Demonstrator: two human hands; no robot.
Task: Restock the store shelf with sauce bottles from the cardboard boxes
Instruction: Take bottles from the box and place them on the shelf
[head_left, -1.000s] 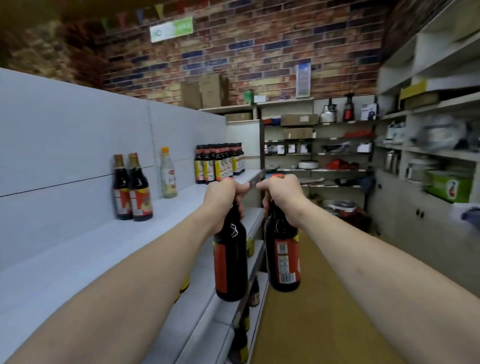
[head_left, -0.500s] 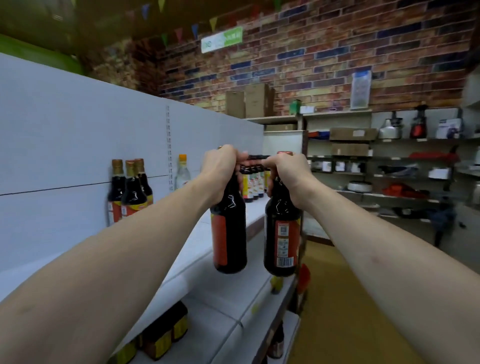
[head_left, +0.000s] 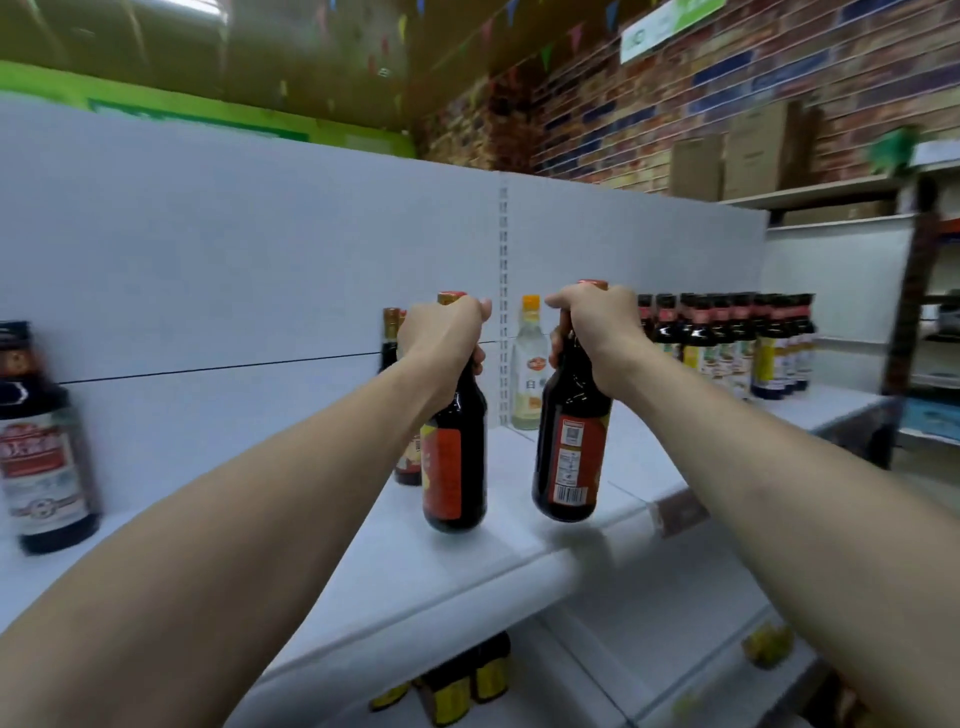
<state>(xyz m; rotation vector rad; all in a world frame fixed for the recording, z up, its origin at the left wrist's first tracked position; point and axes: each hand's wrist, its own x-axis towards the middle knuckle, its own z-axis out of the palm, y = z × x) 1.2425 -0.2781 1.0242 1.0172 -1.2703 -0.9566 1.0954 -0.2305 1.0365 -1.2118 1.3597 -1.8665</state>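
Left hand: I see my left hand (head_left: 444, 332) clenched round the neck of the left bottle (head_left: 457, 467), with the gold cap showing above the fingers.
Left bottle: dark, red label, upright over the shelf (head_left: 519, 551) near its front edge. I cannot tell whether its base touches.
Right hand: my right hand (head_left: 597, 332) is grasping the neck of the right bottle (head_left: 571, 457).
Right bottle: dark, barcode facing me, slightly tilted with its base leaning left. It is just beside the left bottle, with a gap between them.
Back of shelf: a pale bottle (head_left: 529, 374) with an orange cap stands against the back panel, seen between my hands.
Right end: a row of dark bottles (head_left: 727, 343) stands packed together.
Far left: a blurred dark bottle (head_left: 41, 441) stands alone.
Up high: cardboard boxes (head_left: 753, 150) sit against the brick wall.
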